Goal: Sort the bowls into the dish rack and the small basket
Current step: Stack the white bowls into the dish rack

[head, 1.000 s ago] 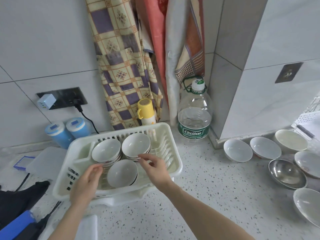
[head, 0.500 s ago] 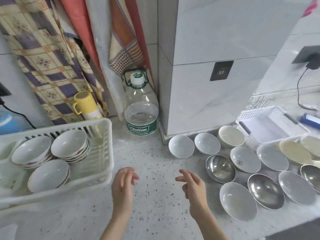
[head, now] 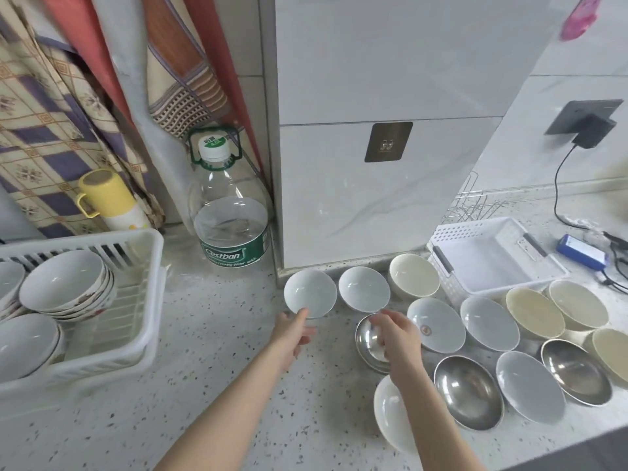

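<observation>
Left hand (head: 295, 331) reaching to near rim of white bowl (head: 310, 293), fingertips touching, grip not clear; right hand (head: 398, 338) loosely curled over steel bowl (head: 369, 341), holding nothing; more bowls spread on counter to the right; dish rack (head: 142, 300) at left w/ stacked bowls; small basket (head: 489, 256) behind the loose bowls.

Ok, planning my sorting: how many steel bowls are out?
3 steel bowls: one under the right hand, maybe stacked; one in front; one far right.
</observation>
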A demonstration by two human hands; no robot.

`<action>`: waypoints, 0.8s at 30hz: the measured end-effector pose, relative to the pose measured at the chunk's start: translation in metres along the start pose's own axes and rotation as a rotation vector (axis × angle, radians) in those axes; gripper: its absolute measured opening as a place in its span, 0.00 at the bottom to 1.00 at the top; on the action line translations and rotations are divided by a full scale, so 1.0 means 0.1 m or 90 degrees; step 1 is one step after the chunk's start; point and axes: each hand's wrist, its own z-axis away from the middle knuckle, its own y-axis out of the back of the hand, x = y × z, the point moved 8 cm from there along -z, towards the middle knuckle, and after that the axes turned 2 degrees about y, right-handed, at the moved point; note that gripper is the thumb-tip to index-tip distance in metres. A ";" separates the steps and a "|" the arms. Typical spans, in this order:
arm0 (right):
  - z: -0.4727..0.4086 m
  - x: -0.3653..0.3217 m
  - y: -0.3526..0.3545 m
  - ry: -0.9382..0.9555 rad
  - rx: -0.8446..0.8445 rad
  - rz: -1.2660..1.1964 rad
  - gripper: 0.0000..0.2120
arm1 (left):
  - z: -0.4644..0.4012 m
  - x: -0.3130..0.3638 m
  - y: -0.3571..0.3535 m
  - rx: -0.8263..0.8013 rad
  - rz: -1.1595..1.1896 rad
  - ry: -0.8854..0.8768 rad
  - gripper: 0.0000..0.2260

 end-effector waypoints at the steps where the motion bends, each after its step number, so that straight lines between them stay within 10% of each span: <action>1: -0.11 -0.06 0.05 0.018 0.008 0.041 0.07 | -0.04 0.01 -0.03 -0.001 0.038 0.015 0.18; 24: -1.25 0.02 -0.06 -0.112 -0.056 0.324 0.11 | 0.08 0.05 0.39 -0.039 0.201 -0.002 0.10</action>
